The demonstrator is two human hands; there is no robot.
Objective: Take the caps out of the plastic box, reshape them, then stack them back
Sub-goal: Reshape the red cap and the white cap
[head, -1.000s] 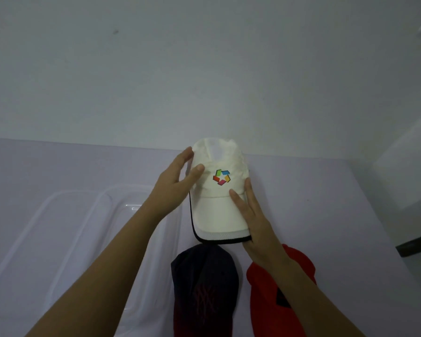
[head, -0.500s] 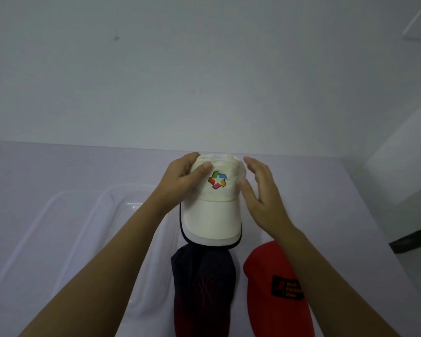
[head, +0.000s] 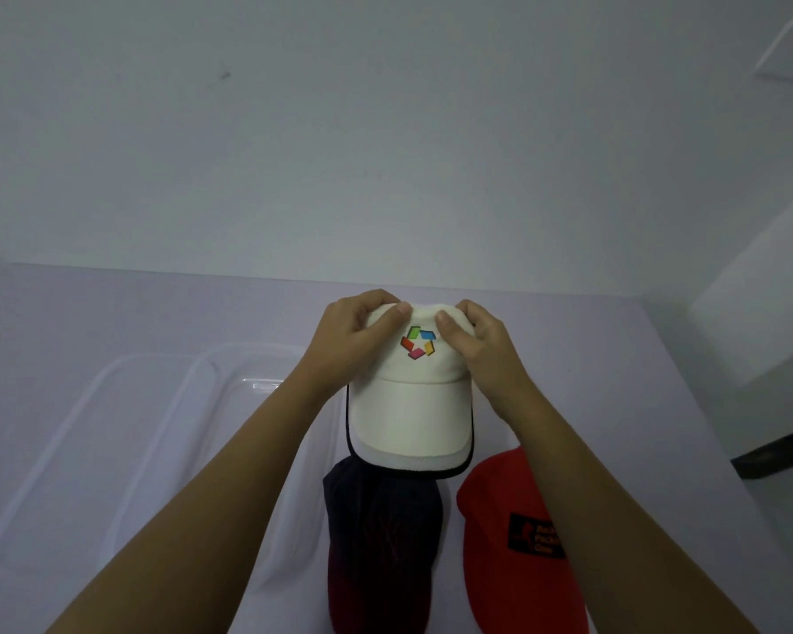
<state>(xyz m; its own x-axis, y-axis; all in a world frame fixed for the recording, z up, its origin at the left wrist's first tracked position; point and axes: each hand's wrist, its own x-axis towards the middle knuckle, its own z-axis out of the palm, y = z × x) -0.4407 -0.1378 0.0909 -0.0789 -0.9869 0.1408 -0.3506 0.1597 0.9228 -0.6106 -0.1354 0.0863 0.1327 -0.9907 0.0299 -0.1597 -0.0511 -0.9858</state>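
Note:
A cream cap (head: 410,414) with a colourful logo and a dark-edged brim is held above the table, brim toward me. My left hand (head: 349,340) grips the left side of its crown, thumb on the front panel. My right hand (head: 481,350) grips the right side the same way. Below the brim a dark navy cap (head: 381,542) lies on the table, and a red cap (head: 513,555) with a black patch lies to its right. The clear plastic box (head: 230,372) sits at the left under my left forearm.
A clear lid or second tray (head: 65,427) lies left of the box. The pale table (head: 637,404) ends at a wall at the back and drops off at the right edge, where a dark floor strip shows.
My right hand has gone from the brim to the crown and closed on it. The cap has been turned more upright and moved slightly left, now held by both hands at the crown.

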